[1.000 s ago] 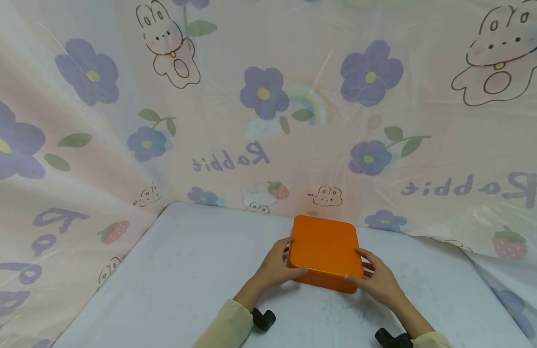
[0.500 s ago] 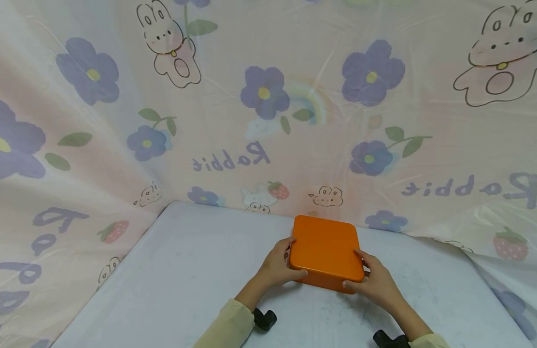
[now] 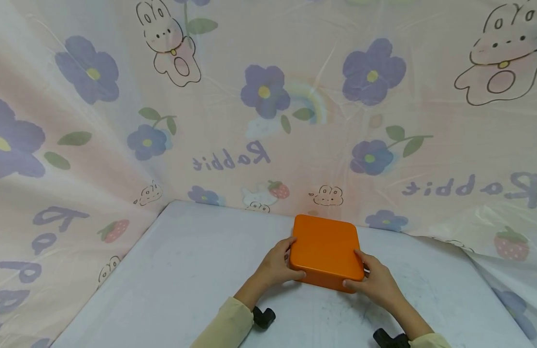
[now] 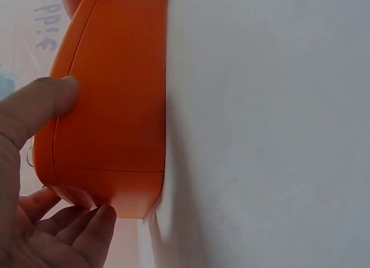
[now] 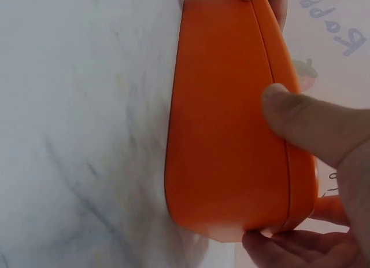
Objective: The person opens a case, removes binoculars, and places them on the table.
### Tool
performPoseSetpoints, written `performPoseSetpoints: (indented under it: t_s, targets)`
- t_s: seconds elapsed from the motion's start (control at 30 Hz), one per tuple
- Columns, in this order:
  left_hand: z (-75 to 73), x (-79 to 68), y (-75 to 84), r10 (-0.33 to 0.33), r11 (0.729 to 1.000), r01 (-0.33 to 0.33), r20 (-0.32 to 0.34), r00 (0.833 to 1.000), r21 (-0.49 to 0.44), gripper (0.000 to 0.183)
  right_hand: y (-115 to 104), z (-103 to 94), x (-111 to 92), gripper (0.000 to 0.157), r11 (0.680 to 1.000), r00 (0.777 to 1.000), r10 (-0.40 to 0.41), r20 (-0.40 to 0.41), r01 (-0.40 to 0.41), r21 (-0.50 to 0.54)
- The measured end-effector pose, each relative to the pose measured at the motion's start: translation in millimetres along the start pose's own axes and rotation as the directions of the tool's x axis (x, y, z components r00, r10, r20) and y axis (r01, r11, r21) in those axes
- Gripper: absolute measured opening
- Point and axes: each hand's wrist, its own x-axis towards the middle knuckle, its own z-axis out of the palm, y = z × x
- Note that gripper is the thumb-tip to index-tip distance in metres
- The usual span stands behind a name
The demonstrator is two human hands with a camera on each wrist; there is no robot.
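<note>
An orange square box (image 3: 325, 246) with rounded corners sits on the white table, its flat top facing up. In the left wrist view a thin seam runs along the side of the box (image 4: 115, 106), near the top, marking off a lid. My left hand (image 3: 275, 266) grips the near left corner, thumb on the front face and fingers along the left side. At the near right corner my right hand (image 3: 377, 282) holds the box the same way; in the right wrist view its thumb (image 5: 283, 109) presses on the seam. The inside of the box is hidden.
The white table (image 3: 177, 270) carries faint smudges in front of the box. Behind and to the sides hangs a pale curtain (image 3: 225, 96) printed with rabbits and flowers, close behind the box's far edge. Black wrist-worn devices (image 3: 264, 319) sit by both cuffs.
My right hand has shifted slightly left and closed in on the box's right corner, its thumb further over the front face. The box and my left hand have hardly moved.
</note>
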Motion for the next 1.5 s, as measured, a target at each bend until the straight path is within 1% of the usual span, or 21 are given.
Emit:
performPoseSetpoints:
  t_s: [0.3,0.5,0.7,0.77,0.93,1.03,1.27,1.5]
  targets:
    - [-1.1,-0.5,3.2,-0.007,1.000,0.008,0.014,1.000,-0.027,0.094,-4.0,-0.8,0.1,0.102,0.999,0.999,0.039,-0.003,-0.039,-0.026]
    - [0.0,1.0,1.1,-0.005,1.000,0.006,0.018,1.000,-0.031,0.094,-5.0,-1.6,-0.6,0.103,0.998,0.999,0.036,0.003,-0.035,-0.044]
    - [0.4,2.6,-0.6,0.003,0.998,-0.001,0.027,1.000,-0.055,0.094,-7.0,-3.2,-1.1,0.101,0.998,1.000,0.021,0.008,-0.021,-0.057]
    - [0.4,2.6,-0.5,0.005,0.999,-0.004,0.024,1.000,-0.045,0.094,-7.5,-3.4,-1.3,0.099,0.998,1.000,0.026,0.006,-0.025,-0.059]
    - [0.6,1.0,1.9,-0.013,1.000,0.013,0.013,1.000,-0.007,0.094,-7.8,-2.9,-1.4,0.099,0.998,0.999,0.052,0.005,-0.052,-0.046]
    - [1.0,0.2,2.9,-0.015,1.000,0.015,0.007,1.000,-0.008,0.094,-8.2,-2.7,-1.5,0.100,0.997,0.998,0.064,0.008,-0.064,-0.039]
    - [1.3,0.8,3.0,-0.002,0.999,0.002,0.004,1.000,-0.038,0.093,-11.4,-4.3,-1.9,0.099,0.993,0.994,0.111,0.000,-0.111,-0.031]
    - [1.3,1.2,1.6,-0.002,0.998,0.002,0.002,1.000,-0.068,0.093,-13.3,-5.9,-0.5,0.101,0.990,0.990,0.142,-0.005,-0.142,-0.017]
